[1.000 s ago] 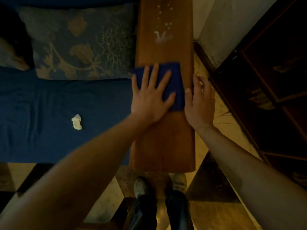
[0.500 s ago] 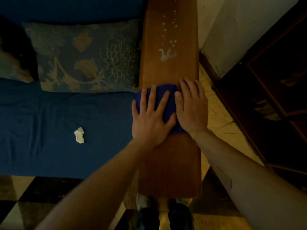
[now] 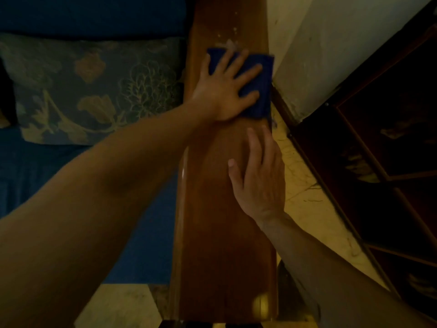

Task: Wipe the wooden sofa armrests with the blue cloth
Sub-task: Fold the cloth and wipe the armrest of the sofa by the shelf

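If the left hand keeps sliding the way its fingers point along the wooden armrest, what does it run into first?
Most likely the whitish splatter on the brown wooden armrest, just beyond the folded blue cloth that the left hand presses flat. Smaller white specks lie further on.

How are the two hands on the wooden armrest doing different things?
The left hand presses on the blue cloth; the right hand rests on bare wood. The left hand is farther up the armrest, by the white spots; the right hand is nearer. The left fingers spread wide; the right ones lie closer together. Both lie flat.
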Tool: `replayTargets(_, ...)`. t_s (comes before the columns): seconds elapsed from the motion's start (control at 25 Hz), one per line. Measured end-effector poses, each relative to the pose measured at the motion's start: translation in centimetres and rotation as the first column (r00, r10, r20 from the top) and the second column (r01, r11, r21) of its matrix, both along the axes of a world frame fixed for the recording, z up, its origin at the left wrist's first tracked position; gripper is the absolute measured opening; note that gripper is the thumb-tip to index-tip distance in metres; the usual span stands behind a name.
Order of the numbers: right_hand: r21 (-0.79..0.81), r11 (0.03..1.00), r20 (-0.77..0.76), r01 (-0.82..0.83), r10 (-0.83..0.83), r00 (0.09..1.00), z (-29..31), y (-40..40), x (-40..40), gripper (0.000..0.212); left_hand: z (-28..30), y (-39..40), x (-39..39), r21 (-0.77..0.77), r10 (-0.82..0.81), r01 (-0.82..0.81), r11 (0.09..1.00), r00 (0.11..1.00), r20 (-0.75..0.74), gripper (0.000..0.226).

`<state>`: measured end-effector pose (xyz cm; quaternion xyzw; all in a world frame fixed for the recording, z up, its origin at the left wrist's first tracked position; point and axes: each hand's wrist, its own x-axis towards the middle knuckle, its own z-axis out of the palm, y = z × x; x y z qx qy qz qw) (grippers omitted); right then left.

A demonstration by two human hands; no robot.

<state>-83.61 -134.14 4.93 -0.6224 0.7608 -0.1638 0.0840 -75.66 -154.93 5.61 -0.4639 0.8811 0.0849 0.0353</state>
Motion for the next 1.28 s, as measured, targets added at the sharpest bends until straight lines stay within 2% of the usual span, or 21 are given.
replayTargets(0.08,-0.092,0.995,-0.023,-0.028,0.026,0.999,0.1,0.4,0.1,0.065,0.1,3.6,2.7,-0.038,-0.171,0.17,0.985,0.985,-0.01,0.067)
replayTargets(0.12,-0.111,0.992,-0.045,-0.057,0.053,0.998,0.2,0.4,0.2,0.065,0.1,5.8,4.1,-0.051,-0.179,0.178,0.983,0.984,-0.016,0.067)
replayTargets(0.24,-0.04,0.988,-0.086,-0.15,0.146,0.985,0.3,0.2,0.1,0.066,-0.2,10.7,6.0,0.009,-0.024,0.024,1.0,1.0,0.013,0.071)
replayTargets(0.32,0.047,0.986,-0.103,-0.161,0.166,0.981,0.3,0.3,0.3,0.07,-0.3,10.3,5.1,0.022,0.137,-0.137,0.99,0.991,0.001,0.073)
replayTargets(0.48,0.168,0.97,-0.168,-0.176,0.204,0.965,0.9,-2.2,0.3,0.068,0.0,1.7,1.2,0.094,0.481,-0.473,0.876,0.871,-0.101,0.074)
replayTargets(0.6,0.132,0.979,-0.161,-0.158,0.178,0.971,0.8,-6.1,-0.3,0.059,-0.2,-5.1,-1.9,0.082,0.591,-0.585,0.807,0.8,-0.105,0.076)
replayTargets(0.72,0.105,0.976,-0.144,-0.191,0.205,0.968,0.4,-6.9,-0.2,0.061,-0.2,-10.5,-7.1,0.097,0.687,-0.68,0.727,0.72,-0.103,0.08)
replayTargets(0.76,0.1,0.972,-0.141,-0.21,0.223,0.965,0.4,-6.8,0.0,0.062,-0.1,-11.7,-8.5,0.097,0.687,-0.68,0.726,0.721,-0.093,0.081)
replayTargets(0.84,0.117,0.966,-0.148,-0.231,0.247,0.958,0.0,-6.8,-0.1,0.062,-0.1,-12.0,-9.5,0.074,0.554,-0.55,0.832,0.832,-0.04,0.078)
replayTargets(0.92,0.144,0.963,-0.142,-0.226,0.246,0.959,0.1,-6.9,-0.6,0.059,-0.1,-9.1,-7.4,0.028,0.246,-0.245,0.969,0.969,-0.024,0.071)
replayTargets(0.96,0.155,0.962,-0.128,-0.226,0.246,0.961,0.3,-6.8,-0.9,0.059,0.1,-6.6,-5.5,0.005,0.088,-0.088,0.996,0.996,-0.027,0.067)
replayTargets(1.04,0.15,0.958,-0.105,-0.245,0.262,0.959,1.0,-6.8,-0.9,0.058,0.7,-2.3,-0.6,-0.013,-0.137,0.136,0.991,0.991,-0.009,0.063)
replayTargets(1.12,0.137,0.954,-0.096,-0.265,0.279,0.955,1.2,-6.8,-0.8,0.056,0.5,-0.1,3.0,0.003,-0.206,0.206,0.979,0.978,0.026,0.062)
replayTargets(1.16,0.128,0.956,-0.083,-0.265,0.276,0.957,1.2,-6.9,-0.7,0.055,0.3,-0.1,3.6,-0.013,-0.151,0.151,0.988,0.988,0.035,0.062)
replayTargets(1.2,0.116,0.959,-0.074,-0.26,0.269,0.96,1.0,-6.9,-0.7,0.055,0.1,-0.9,3.1,-0.038,-0.026,0.028,0.999,0.999,0.04,0.063)
replayTargets(1.24,0.104,0.961,-0.069,-0.258,0.266,0.962,0.9,-6.9,-0.7,0.054,0.1,-2.2,1.5,-0.063,0.147,-0.144,0.988,0.988,0.037,0.064)
replayTargets(1.28,0.099,0.961,-0.066,-0.26,0.267,0.961,0.8,-6.9,-0.6,0.052,0.2,-4.1,-1.0,-0.065,0.352,-0.35,0.934,0.936,0.022,0.064)
